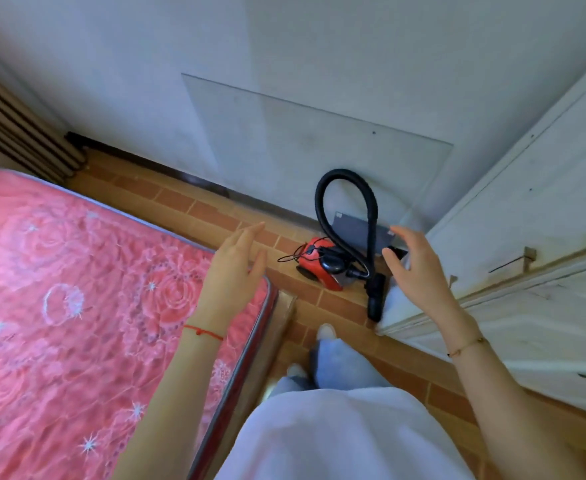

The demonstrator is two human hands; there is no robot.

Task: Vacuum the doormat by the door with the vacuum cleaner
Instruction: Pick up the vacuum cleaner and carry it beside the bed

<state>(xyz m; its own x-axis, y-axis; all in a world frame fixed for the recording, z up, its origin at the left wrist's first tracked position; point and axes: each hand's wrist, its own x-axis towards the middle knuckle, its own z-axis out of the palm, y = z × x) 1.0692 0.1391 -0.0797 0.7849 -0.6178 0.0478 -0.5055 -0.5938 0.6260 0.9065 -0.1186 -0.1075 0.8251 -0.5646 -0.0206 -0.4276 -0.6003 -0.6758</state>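
Observation:
A small red vacuum cleaner (319, 263) sits on the brick-tiled floor by the wall, ahead of my feet. Its black hose (322, 188) loops upward against the wall and comes down to a black nozzle (375, 296) lying beside a white cabinet. My left hand (236, 268) hovers open above the bed's corner, left of the vacuum. My right hand (416, 268) is raised with fingers apart, just right of the hose, holding nothing. No doormat is visible.
A bed with a pink floral mattress (77, 306) fills the left. A glass sheet (319, 150) leans on the wall behind the vacuum. White cabinet doors (526, 237) line the right. A radiator (18, 140) stands at the far left. The floor strip (215, 216) between is narrow.

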